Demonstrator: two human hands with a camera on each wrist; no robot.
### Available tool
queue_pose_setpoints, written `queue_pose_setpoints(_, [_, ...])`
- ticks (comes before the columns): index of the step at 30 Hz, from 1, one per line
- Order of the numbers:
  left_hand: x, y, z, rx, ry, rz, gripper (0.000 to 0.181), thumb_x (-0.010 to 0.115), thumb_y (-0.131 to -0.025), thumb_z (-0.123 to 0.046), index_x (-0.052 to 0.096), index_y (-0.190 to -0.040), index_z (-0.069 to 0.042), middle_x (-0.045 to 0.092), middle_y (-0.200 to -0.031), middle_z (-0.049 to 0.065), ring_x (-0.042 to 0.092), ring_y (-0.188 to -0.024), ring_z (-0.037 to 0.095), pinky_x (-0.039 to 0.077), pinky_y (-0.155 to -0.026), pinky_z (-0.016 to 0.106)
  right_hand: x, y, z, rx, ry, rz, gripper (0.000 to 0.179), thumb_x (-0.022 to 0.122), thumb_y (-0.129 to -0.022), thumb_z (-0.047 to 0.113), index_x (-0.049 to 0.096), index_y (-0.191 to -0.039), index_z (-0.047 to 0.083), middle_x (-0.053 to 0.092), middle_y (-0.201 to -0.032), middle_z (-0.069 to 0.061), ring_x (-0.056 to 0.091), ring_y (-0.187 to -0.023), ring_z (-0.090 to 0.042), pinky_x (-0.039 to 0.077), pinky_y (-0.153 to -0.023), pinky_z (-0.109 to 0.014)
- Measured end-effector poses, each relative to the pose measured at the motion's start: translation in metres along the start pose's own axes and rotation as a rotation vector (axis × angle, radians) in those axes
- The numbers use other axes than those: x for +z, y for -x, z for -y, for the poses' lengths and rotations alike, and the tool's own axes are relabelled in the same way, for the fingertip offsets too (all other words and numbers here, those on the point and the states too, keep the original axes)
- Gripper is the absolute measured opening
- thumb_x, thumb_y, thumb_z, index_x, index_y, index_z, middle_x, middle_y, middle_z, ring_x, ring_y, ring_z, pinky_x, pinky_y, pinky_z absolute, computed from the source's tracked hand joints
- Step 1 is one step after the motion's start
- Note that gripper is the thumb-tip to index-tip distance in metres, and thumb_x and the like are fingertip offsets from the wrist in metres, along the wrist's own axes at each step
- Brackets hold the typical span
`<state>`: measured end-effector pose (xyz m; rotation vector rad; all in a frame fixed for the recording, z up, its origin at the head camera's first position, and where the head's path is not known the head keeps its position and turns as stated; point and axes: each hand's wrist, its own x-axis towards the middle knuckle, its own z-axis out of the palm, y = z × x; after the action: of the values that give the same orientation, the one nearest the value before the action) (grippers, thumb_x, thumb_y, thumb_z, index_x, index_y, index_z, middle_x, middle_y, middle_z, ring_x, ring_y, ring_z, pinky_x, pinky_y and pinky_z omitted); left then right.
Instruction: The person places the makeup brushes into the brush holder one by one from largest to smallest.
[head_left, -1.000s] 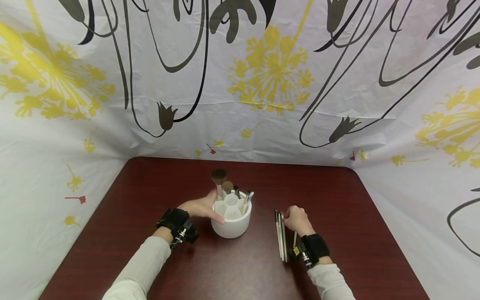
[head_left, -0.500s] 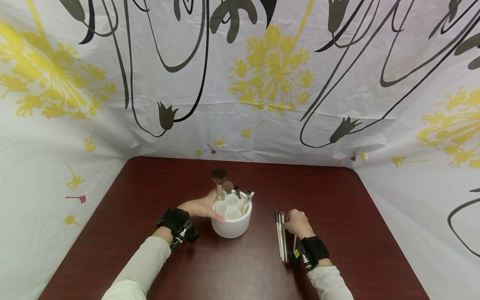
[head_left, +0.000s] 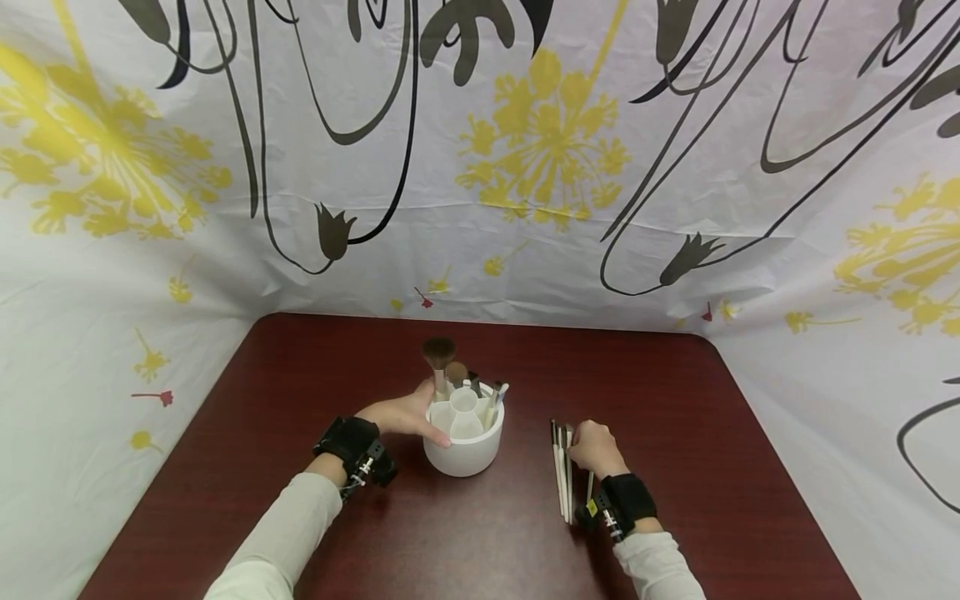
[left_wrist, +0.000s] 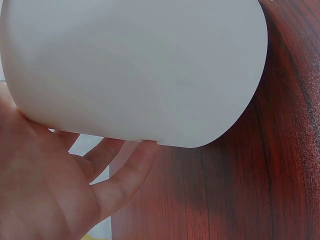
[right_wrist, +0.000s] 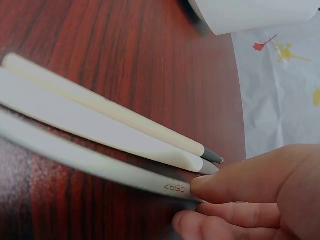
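Makeup brushes with slender, cream-to-white handles and dark tips (head_left: 560,479) are laid side by side on a dark red wood-grain table (head_left: 480,550), to the right of the holder. At least three handles can be counted; a further length of handle is visible below the right hand (head_left: 597,448), and whether it belongs to a separate brush cannot be told. One white handle bearing a small printed mark (right_wrist: 107,169) is pinched near its upper end between the thumb and fingers of the right hand; it is seen low, among the others, and whether it is lifted cannot be told. Farther on, a smooth white round holder, apparently plastic, with inner compartments (head_left: 461,458), is stood upright on the table and gripped at its side by the left hand (head_left: 405,414), with the thumb laid over the near wall. Inside it, toward the back, a large fluffy brown brush (head_left: 438,353) and a smaller round brown brush (head_left: 455,373) are stood upright. Judged from this layout, the sorting is only partly done: several brushes are held in the compartments, while those on the table are not. Beyond the table, a white cloth printed with grey and yellow flowers (head_left: 540,275) is hung.
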<state>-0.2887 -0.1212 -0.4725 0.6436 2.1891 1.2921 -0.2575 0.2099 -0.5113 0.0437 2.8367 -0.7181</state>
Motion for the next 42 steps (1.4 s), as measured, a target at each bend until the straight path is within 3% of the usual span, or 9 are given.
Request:
queue_pose_setpoints(7, [0.0,0.0,-0.001,-0.01,0.001,-0.001,0.124,0.081,-0.061,-0.039,-0.008,-0.142,-0.011,0.005,-0.145,0.016,0.009,-0.133,0.03,0.011,-0.106,0.052,0.004,-0.001,-0.005,0.012,0.002,0.009,0.042,0.058,-0.073,0.0,0.032,-0.044,0.017,0.029,-0.042,0.005,0.032,-0.037,-0.01,0.028,-0.041,-0.023])
queue_pose_setpoints(14, [0.0,0.001,-0.002,-0.007,0.005,-0.004,0.123,0.082,-0.061,-0.037,-0.007,-0.142,-0.011,0.007,-0.145,0.016,0.01,-0.133,0.03,0.011,-0.106,0.051,0.007,-0.004,-0.008,0.021,0.002,-0.016,0.04,0.063,-0.073,0.005,0.036,-0.046,0.015,0.033,-0.047,0.004,0.038,-0.038,-0.011,0.032,-0.042,-0.024])
queue_pose_setpoints(18, [0.0,0.001,-0.003,-0.007,0.001,0.0,0.124,0.081,-0.061,-0.037,-0.009,-0.142,-0.011,0.004,-0.146,0.016,0.008,-0.133,0.03,0.01,-0.106,0.051,0.007,-0.004,-0.007,0.031,-0.022,-0.026,0.041,0.064,-0.072,0.006,0.034,-0.046,0.015,0.026,-0.044,0.005,0.033,-0.038,-0.011,0.029,-0.043,-0.024])
queue_pose_setpoints(24, [0.0,0.001,-0.003,-0.004,0.0,-0.003,0.124,0.081,-0.062,-0.036,-0.01,-0.142,-0.01,0.004,-0.145,0.016,0.009,-0.133,0.031,0.012,-0.106,0.051,0.008,-0.003,-0.007,0.007,-0.02,-0.056,0.042,0.064,-0.07,0.007,0.031,-0.047,0.016,0.022,-0.046,0.006,0.025,-0.04,-0.01,0.024,-0.043,-0.024])
queue_pose_setpoints(33, [0.0,0.001,-0.002,0.012,-0.002,-0.006,0.12,0.081,-0.062,-0.035,-0.005,-0.142,-0.009,0.009,-0.144,0.017,0.012,-0.132,0.031,0.014,-0.105,0.051,0.002,-0.001,0.001,-0.023,-0.002,-0.11,0.044,0.069,-0.07,0.012,0.032,-0.046,0.015,0.024,-0.045,0.006,0.027,-0.041,-0.01,0.026,-0.043,-0.024])
queue_pose_setpoints(42, [0.001,0.002,-0.003,-0.006,-0.008,0.003,0.123,0.081,-0.062,-0.038,-0.009,-0.142,-0.011,0.005,-0.145,0.016,0.009,-0.133,0.03,0.012,-0.106,0.051,-0.013,0.003,0.018,-0.095,-0.034,-0.186,0.037,0.067,-0.072,0.01,0.039,-0.048,0.012,0.03,-0.045,0.005,0.03,-0.042,-0.01,0.027,-0.043,-0.023])
